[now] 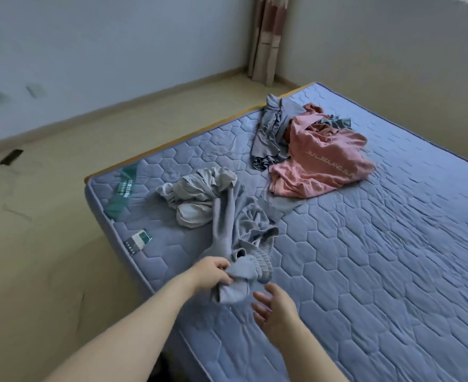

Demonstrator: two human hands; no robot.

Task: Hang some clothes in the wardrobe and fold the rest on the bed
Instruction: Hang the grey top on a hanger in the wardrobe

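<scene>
At the left near corner of the bed (392, 244), a green label (123, 188) and a small tag (139, 239) were stitched to the quilted mattress: two markings in all.

Just right of them lay a pale grey bundle (197, 194), crumpled and untouched, dropped there rather than laid out, I would say. The left hand (213, 272) reached over the near edge and pinched one ribbed end of a grey-blue garment (238, 235). It had lifted that end clear of the mattress while the rest trailed away across the bed toward the bundle. I took this as finding an edge so the piece could be shaken out and folded.

The right hand (275, 310) hovered just beside that lifted end, fingers spread and holding nothing, seemingly ready to take a second corner.

Further off, toward the far side, a blue-grey garment (268, 133) sprawled in a heap, and touching its right side lay a pink top (323, 161) with a line of lettering, rumpled and partly over other grey cloth.

I counted four garments I could tell apart, none folded. Whether the grey scraps under and inside the pink top were separate pieces I could not tell. No wardrobe or hanger was in sight.
</scene>
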